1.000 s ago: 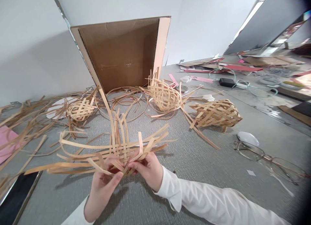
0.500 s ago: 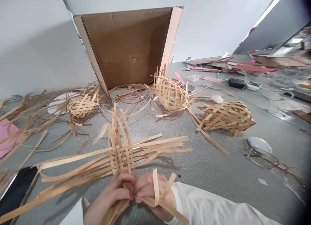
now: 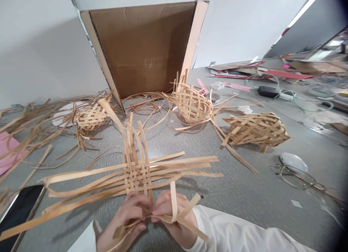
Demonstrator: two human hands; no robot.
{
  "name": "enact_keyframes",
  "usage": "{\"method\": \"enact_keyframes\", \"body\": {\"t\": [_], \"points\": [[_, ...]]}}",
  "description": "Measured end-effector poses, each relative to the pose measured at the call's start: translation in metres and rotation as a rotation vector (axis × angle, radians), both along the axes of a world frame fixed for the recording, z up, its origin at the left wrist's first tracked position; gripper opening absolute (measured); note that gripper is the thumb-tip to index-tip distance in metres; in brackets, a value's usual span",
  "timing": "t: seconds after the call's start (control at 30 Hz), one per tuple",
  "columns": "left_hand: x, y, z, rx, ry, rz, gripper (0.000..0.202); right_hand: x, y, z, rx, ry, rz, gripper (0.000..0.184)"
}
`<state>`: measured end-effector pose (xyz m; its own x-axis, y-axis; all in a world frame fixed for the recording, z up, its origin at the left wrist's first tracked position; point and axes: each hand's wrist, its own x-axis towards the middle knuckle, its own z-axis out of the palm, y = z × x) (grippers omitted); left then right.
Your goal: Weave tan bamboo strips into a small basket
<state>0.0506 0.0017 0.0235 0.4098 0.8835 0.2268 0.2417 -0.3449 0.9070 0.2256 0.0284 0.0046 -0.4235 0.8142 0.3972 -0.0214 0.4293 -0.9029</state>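
The left hand (image 3: 121,217) and right hand (image 3: 174,217) pinch close together on the pale flat bamboo-strip weave (image 3: 136,177), which seems light and springy, steadiest held at its crossings

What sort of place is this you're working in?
Probably a basket-weaving craft workroom: a half-woven strip mat sits in front, woven strip baskets stand nearby, and loose strips and pink card scraps lie about the grey table.

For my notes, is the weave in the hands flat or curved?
Flat: the weave spreads out from the left hand and right hand, unlike the rounded basket behind.
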Motion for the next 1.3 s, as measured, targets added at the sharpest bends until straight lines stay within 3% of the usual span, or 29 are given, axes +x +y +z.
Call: {"method": "enact_keyframes", "body": {"t": [0.1, 0.2, 0.3, 0.47, 0.7, 1.1, 1.2, 1.3], "points": [[0.002, -0.001, -0.002, 0.012, -0.015, 0.106, 0.009, -0.001, 0.005, 0.013, 0.142, 0.058, -0.025, 0.018], [0.006, -0.003, 0.0, -0.015, -0.071, 0.23, 0.01, -0.003, 0.011, 0.023, 0.154, 0.074, -0.037, 0.023], [0.012, 0.002, 0.01, -0.084, -0.072, 0.349, 0.009, -0.009, 0.019, 0.032, 0.071, 0.093, -0.091, 0.017], [0.015, 0.023, 0.03, -0.182, -0.104, 0.517, 0.012, -0.021, 0.04, 0.047, -0.203, 0.069, -0.113, 0.015], [0.015, 0.03, 0.031, -0.247, -0.118, 0.505, 0.023, -0.024, 0.05, 0.046, -0.27, 0.093, -0.036, 0.021], [0.008, 0.03, 0.029, -0.115, -0.029, 0.602, 0.022, -0.026, 0.05, 0.048, -0.306, 0.148, -0.022, 0.024], [0.002, 0.031, 0.022, -0.164, -0.056, 0.576, 0.021, -0.022, 0.054, 0.047, -0.357, 0.059, 0.005, 0.026], [-0.004, 0.03, 0.013, -0.211, -0.138, 0.511, 0.02, -0.008, 0.056, 0.061, -0.241, -0.27, 0.084, 0.019]]}}
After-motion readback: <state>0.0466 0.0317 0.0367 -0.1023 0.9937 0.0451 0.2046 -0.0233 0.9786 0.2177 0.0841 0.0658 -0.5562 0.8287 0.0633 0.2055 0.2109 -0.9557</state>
